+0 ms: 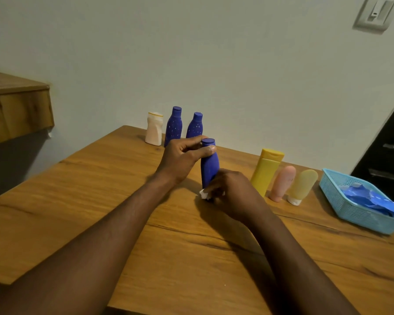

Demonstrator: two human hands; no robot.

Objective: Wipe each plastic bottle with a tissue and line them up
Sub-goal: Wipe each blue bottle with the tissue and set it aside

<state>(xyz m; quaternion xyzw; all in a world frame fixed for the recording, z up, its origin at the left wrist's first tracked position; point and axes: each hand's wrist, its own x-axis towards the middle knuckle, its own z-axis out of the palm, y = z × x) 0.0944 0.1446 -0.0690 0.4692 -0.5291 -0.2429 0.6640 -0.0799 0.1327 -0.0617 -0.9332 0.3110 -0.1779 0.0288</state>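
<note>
Wooden table [123,178] fills the view, pushed against a pale wall [237,64]. Light blue mesh basket [350,214] at the right edge, crumpled blue material inside. Left hand [182,160] pinches the neck of an upright blue bottle [209,167] at table centre, thumb and fingers closed just under the cap. Right hand [232,192] is wrapped around the bottle's lower part, closed on a white tissue [204,193] pressed against the base. Right of it, 3 in a row: yellow bottle [266,171], pink tube [282,184], pale yellow tube [301,186], the tubes cap-down. At the far edge: white bottle [154,129], 2 speckled blue bottles [173,126] upright.
</note>
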